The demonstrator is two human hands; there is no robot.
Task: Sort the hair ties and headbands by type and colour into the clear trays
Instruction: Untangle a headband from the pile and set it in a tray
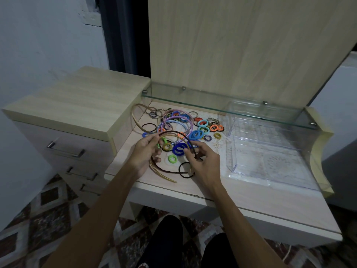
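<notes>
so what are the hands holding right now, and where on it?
Both hands hold the dark brown headband: the left hand pinches one side of its arc, the right hand grips near the other end. A tan headband seems bundled with it.

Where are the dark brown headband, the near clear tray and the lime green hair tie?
dark brown headband (173, 132): head view, top of its arch between the hands.
near clear tray (230, 167): head view, its left wall.
lime green hair tie (171, 159): head view, its ring, on the desk.
</notes>
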